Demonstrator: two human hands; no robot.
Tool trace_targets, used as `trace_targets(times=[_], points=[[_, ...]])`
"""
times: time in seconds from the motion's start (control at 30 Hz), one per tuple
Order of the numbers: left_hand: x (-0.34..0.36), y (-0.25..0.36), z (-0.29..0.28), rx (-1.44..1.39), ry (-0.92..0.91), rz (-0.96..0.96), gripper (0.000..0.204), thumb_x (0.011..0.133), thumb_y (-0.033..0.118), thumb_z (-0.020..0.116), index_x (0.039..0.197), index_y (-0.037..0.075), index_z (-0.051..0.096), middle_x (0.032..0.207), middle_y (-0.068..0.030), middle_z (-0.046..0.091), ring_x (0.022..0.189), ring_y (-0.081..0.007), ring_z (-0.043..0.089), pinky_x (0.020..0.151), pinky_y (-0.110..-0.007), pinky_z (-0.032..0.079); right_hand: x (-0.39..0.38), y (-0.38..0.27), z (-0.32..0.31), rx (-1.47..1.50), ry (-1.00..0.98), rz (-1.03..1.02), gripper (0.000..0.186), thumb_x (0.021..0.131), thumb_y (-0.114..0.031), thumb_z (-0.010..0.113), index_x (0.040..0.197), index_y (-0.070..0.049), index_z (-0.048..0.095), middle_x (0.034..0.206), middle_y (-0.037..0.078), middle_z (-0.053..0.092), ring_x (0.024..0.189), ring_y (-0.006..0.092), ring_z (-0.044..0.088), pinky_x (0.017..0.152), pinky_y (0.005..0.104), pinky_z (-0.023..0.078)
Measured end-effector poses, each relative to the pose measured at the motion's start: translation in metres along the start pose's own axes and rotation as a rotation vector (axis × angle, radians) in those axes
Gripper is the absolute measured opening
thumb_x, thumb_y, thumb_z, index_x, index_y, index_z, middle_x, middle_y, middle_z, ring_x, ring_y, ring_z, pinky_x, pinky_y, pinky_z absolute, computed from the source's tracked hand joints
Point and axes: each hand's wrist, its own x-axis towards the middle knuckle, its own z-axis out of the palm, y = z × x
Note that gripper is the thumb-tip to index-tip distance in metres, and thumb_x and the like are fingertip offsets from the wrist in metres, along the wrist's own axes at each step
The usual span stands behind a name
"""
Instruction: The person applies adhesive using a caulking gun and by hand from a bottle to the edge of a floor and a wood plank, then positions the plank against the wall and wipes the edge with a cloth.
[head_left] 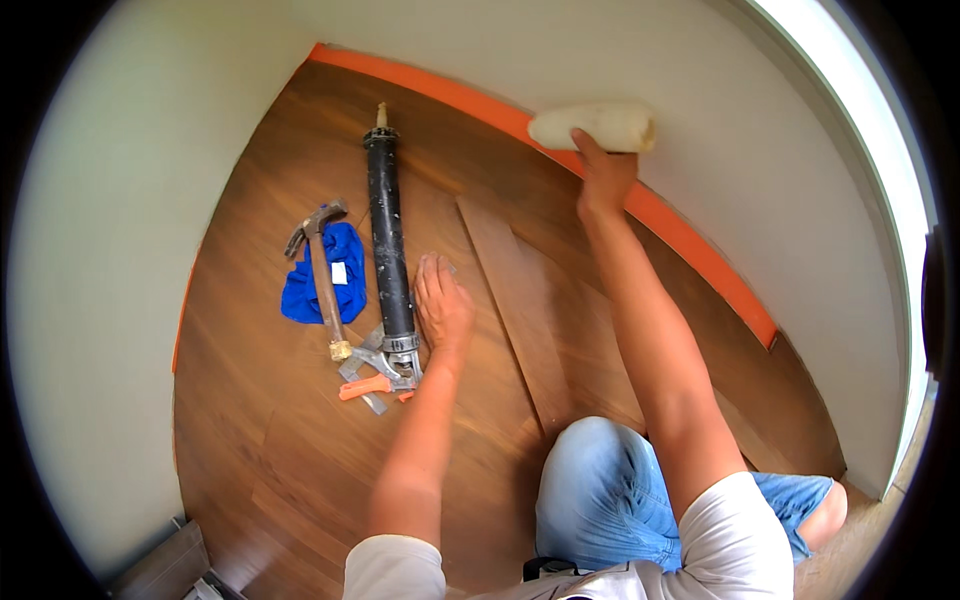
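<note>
My right hand (608, 180) is closed on a cream-coloured, fat roll (592, 128), held against or just in front of the far wall; whether it touches cannot be made out. Beneath it, an orange strip (455, 92) runs along the foot of that wall. With fingers stretched out, my left hand (443, 305) lies flat on the wooden floor (290, 410). Just left of it lies a long black caulking gun (386, 225), its nozzle pointing toward the far wall.
A claw hammer (324, 275) lies over a blue cloth (350, 250) on the left. Near the gun's handle are an orange-handled tool (366, 386) and flat metal pieces. A loose-looking plank (515, 300) lies right of my left hand. Walls bound the floor left and far.
</note>
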Motion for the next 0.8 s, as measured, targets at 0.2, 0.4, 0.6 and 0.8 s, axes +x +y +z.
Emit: trace_targets(times=[0.2,0.4,0.6,0.8], points=[[0.000,-0.002,-0.001,-0.058,-0.024,-0.026,0.044,0.085,-0.002,0.061,0.128,-0.003,0.057,0.139,-0.0211,0.055,0.135,-0.0406,0.051,0.113,-0.050,0.043,0.011,0.044,0.086,-0.033,0.061,-0.046,0.069,0.081,0.000,0.078,0.142,0.001,0.046,0.141,0.015,0.055,0.131,0.0298,0.055,0.112,0.0426,0.044],[-0.001,-0.007,-0.001,-0.071,-0.052,-0.037,0.050,0.082,0.002,0.060,0.131,-0.006,0.055,0.142,-0.0215,0.053,0.140,-0.0397,0.046,0.117,-0.050,0.039,0.008,0.072,0.103,-0.052,0.079,-0.021,0.067,0.082,0.004,0.075,0.142,0.001,0.046,0.142,0.016,0.056,0.133,0.0314,0.054,0.113,0.0424,0.043],[0.002,-0.003,-0.006,-0.089,-0.022,-0.031,0.045,0.085,-0.002,0.061,0.129,-0.004,0.056,0.139,-0.0218,0.055,0.136,-0.0401,0.050,0.114,-0.050,0.042,0.015,0.085,0.099,-0.055,0.062,-0.009,0.067,0.082,0.004,0.078,0.141,0.002,0.048,0.141,0.016,0.058,0.132,0.0313,0.056,0.112,0.0420,0.045],[0.001,-0.003,-0.006,-0.098,-0.023,-0.033,0.044,0.086,-0.002,0.060,0.130,-0.004,0.056,0.139,-0.0216,0.055,0.136,-0.0402,0.050,0.114,-0.050,0.042,0.019,0.082,0.089,-0.117,0.054,-0.069,0.065,0.081,0.004,0.079,0.139,0.003,0.050,0.138,0.017,0.062,0.129,0.0316,0.059,0.110,0.0420,0.046]])
